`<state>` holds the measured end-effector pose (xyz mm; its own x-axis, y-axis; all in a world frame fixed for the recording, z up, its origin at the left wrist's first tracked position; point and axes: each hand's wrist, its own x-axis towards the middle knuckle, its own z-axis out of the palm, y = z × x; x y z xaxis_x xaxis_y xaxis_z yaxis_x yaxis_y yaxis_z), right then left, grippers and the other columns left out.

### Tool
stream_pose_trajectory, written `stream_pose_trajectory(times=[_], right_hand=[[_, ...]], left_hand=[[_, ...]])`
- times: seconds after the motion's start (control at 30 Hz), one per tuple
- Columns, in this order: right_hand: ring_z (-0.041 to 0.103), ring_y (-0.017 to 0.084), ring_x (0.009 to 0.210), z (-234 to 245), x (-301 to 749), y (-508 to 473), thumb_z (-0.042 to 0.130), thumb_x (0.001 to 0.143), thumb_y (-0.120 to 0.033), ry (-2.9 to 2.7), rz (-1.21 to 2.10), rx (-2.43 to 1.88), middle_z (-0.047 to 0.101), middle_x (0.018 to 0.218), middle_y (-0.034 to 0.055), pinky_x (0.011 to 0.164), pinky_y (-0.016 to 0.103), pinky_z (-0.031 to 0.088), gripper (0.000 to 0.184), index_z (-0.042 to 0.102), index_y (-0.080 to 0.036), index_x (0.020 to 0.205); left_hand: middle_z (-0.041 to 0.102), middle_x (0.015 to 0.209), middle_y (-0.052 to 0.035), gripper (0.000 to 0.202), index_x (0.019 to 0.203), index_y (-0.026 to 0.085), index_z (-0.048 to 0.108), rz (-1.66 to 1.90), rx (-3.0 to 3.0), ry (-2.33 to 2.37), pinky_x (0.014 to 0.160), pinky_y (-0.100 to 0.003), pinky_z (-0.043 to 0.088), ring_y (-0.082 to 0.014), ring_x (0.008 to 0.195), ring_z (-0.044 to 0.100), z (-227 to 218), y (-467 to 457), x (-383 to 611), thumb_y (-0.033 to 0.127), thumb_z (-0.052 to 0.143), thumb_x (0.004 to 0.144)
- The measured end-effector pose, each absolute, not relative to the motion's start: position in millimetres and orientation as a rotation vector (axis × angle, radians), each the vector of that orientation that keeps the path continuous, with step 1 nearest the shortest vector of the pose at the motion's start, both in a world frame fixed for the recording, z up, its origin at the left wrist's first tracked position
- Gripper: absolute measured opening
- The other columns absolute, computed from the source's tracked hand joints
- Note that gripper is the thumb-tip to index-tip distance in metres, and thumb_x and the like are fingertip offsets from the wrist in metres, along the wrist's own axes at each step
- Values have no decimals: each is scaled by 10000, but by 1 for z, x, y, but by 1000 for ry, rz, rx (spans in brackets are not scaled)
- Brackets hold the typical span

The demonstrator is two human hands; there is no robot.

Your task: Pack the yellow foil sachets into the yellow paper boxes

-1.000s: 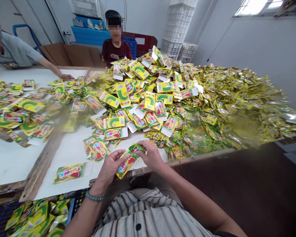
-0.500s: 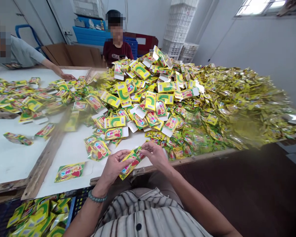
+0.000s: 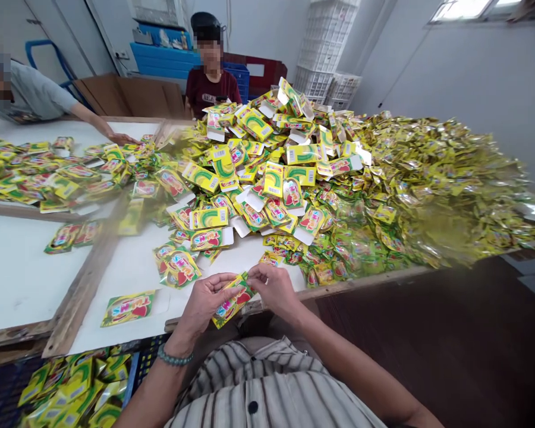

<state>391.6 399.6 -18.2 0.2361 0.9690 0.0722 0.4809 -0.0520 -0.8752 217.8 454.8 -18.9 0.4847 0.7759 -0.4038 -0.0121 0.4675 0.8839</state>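
Note:
My left hand (image 3: 207, 300) holds a small yellow-green candy box (image 3: 232, 302) with "Twins" lettering and a red fruit picture, tilted near the table's front edge. The fingers of my right hand (image 3: 274, 288) are closed at the box's upper end; the fingertips partly hide that end. Just beyond my right hand lies a small candy sachet (image 3: 271, 258). Left of my left hand, a flat candy box (image 3: 128, 309) with a pale open flap rests on the white table (image 3: 89, 333). Another box pair (image 3: 178, 267) lies ahead of it.
A tall heap of open candy boxes (image 3: 254, 178) stands in front, with a spread of shiny sachets (image 3: 428, 178) to its right. Wooden strips (image 3: 84, 285) edge the tabletop. Below left, a blue crate (image 3: 136, 371) holds filled packs. Two people sit across; one reaches out a hand (image 3: 122, 139).
My right hand has moved slightly left and closed in on the box's upper end, where a sachet showed earlier. At far left, a loose pack has shifted right, beside another.

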Motion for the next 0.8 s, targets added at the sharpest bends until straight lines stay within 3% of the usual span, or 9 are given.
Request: stream_pose_trajectory(times=[0.17,0.33,0.47,0.57,0.67,0.8], right_hand=[[546,128,559,-5,382,399,549,855,-276,-1375,931,-1609,641,631,-19,559,235,389,153,607,-201,975],[356,92,456,-8,375,400,585,838,-363,-1367,1181,-1491,419,505,-101,442,200,252,310,501,-210,1095],[407,90,482,-18,367,403,607,813,-376,-1215,1443,-1295,495,579,-82,453,195,279,431,455,-213,1182],[475,117,506,-26,364,403,611,802,-386,-1141,1370,-1316,536,592,-65,472,218,332,414,469,-217,1152],[568,161,603,-32,367,400,613,794,-365,-1150,1145,-1449,621,681,-17,566,273,428,337,500,-218,1075],[622,189,743,-33,377,390,586,826,-344,-1215,919,-1554,684,846,48,721,323,477,231,549,-214,1013]], left_hand=[[771,848,-90,483,905,132,708,630,962,959,728,-339,574,-241,756,722,-20,455,219,359,881,515],[764,827,-85,385,881,144,725,652,1043,911,711,-315,546,-233,754,709,-21,453,220,358,841,583],[750,883,-103,419,962,136,700,665,1009,895,731,-312,528,-230,793,697,-14,451,218,443,762,683],[744,886,-80,411,982,156,697,572,1217,915,715,-290,511,-227,816,678,-13,450,208,437,752,687],[727,734,-48,323,802,157,720,398,1433,982,598,-266,485,-218,698,657,-15,462,189,439,753,648],[704,643,-30,305,710,162,717,408,1528,1133,501,-255,447,-197,568,619,12,513,151,448,743,607]])
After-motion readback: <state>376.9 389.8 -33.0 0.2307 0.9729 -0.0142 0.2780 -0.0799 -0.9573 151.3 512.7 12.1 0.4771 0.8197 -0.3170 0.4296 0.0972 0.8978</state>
